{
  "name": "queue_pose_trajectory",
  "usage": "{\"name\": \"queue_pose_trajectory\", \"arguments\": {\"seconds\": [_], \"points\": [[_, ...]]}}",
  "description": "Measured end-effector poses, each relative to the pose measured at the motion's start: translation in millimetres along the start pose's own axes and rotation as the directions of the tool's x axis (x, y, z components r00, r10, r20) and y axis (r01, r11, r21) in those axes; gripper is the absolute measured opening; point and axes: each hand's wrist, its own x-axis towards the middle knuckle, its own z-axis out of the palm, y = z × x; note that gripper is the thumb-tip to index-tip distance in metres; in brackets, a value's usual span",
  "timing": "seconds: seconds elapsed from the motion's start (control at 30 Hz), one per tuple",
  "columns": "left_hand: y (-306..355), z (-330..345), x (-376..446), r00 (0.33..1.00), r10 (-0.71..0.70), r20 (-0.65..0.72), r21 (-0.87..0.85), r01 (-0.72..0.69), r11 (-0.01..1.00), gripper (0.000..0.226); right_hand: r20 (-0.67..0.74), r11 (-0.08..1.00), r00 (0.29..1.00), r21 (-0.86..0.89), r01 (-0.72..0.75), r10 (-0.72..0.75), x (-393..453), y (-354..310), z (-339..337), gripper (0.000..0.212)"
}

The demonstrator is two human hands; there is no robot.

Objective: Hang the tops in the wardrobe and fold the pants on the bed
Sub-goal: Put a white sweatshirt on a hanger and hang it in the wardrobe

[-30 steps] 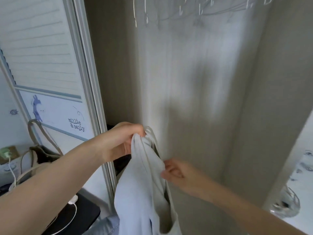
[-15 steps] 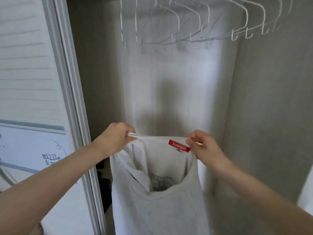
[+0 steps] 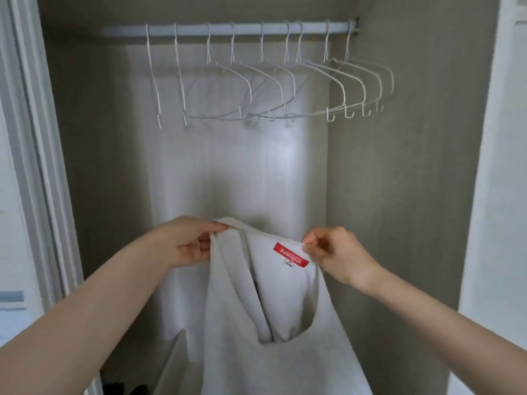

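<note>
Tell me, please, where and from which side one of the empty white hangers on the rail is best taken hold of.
Probably the rightmost hanger: grip its neck just under the hook, reaching up from the front. It hangs at the open end of the rail, where the others crowd it least. The right hand is nearer, but pinches the top.

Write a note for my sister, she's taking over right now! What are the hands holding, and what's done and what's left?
Left hand grips one shoulder strap of the pale grey sleeveless cotton top; right hand pinches its neckline beside the red label.
The top hangs open in front of the wardrobe, below the empty white wire hangers on the white rail.
Done: top held up, neck spread.
Left: take a hanger, slip it in, hang it. Bed and pants are out of view.
</note>
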Motion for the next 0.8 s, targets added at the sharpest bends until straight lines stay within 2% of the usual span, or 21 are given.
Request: {"name": "queue_pose_trajectory", "arguments": {"seconds": [0.07,0.2,0.33,0.43,0.53,0.67,0.8], "points": [[8,13,12,0.997,0.074,-0.03,-0.048,-0.076,0.996,0.003,-0.026,1.0,0.999,-0.009,-0.022,0.022,4,-2,-13,0.021],[32,43,35,0.966,0.257,-0.037,-0.037,-0.258,0.965,0.01,-0.252,0.998,0.967,-0.051,0.031,-0.043,33,-14,-61,0.025],[49,62,54,0.878,0.479,-0.007,0.176,-0.47,0.865,0.018,-0.352,0.963,0.922,-0.261,0.068,-0.16,81,-36,-113,0.021],[59,70,68,0.777,0.629,-0.002,0.355,-0.587,0.727,0.026,-0.547,0.944,0.813,-0.329,0.009,-0.198,127,-50,-151,0.028],[66,72,80,0.692,0.722,-0.001,0.46,-0.641,0.615,0.035,-0.657,0.886,0.727,-0.438,-0.15,-0.202,172,-57,-179,0.035],[73,68,95,0.633,0.774,0.01,0.547,-0.651,0.526,0.036,-0.634,0.801,0.767,-0.509,-0.315,-0.101,217,-54,-201,0.039],[73,72,103,0.611,0.79,0.051,0.634,-0.631,0.448,0.03,-0.597,0.816,0.803,-0.463,-0.346,0.002,245,-42,-213,0.038]]}}
